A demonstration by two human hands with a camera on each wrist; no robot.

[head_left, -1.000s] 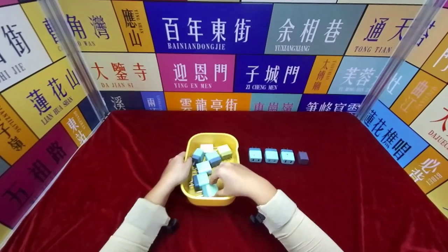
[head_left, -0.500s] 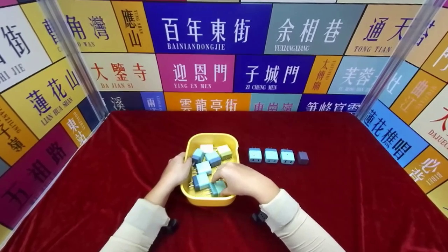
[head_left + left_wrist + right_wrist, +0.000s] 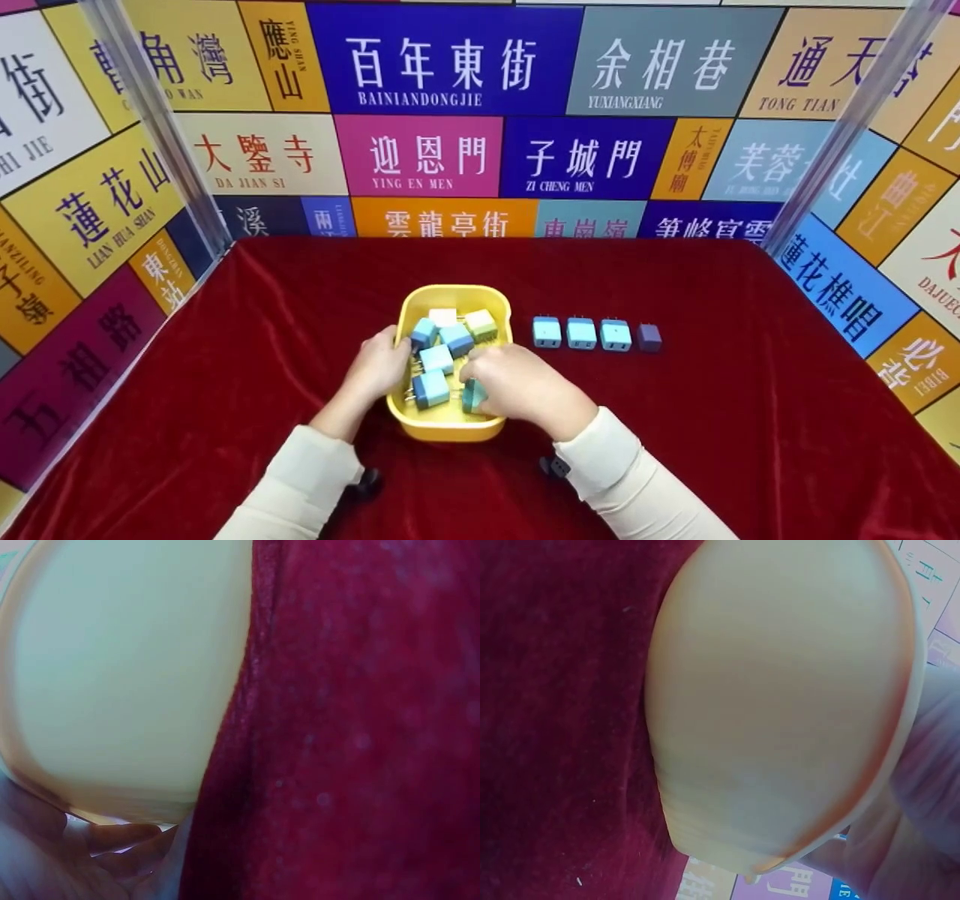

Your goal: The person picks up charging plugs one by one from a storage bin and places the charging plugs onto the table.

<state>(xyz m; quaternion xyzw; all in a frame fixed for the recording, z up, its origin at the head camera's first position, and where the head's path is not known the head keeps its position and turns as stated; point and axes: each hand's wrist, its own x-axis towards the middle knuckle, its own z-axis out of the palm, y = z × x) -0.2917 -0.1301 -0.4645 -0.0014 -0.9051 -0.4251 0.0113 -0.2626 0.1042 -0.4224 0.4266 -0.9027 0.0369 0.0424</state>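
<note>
A yellow plastic bin (image 3: 451,432) with rounded corners stands on the red cloth in the head view. My left hand (image 3: 379,363) grips its left wall at the rim. Inside its right side, my right hand (image 3: 519,386) pinches a teal wall charger (image 3: 472,396), partly hidden by the fingers. Several other chargers lie loosely in the bin, among them a blue one (image 3: 430,388) near the front, a light blue one (image 3: 436,359), a white one (image 3: 442,317) and a green-and-white one (image 3: 481,325). Both wrist views show mostly the bin's outer wall (image 3: 127,675).
Right of the bin, several chargers form a row: light blue ones with darker blue tops, including one (image 3: 581,334), and a smaller dark purple one (image 3: 649,338) at the end. Red velvet cloth (image 3: 720,420) covers the table. Printed sign panels (image 3: 446,60) stand behind.
My right hand has shifted the teal charger rightward inside the bin, away from the blue one beside it, and turned it. My left hand and the row have stayed in place.
</note>
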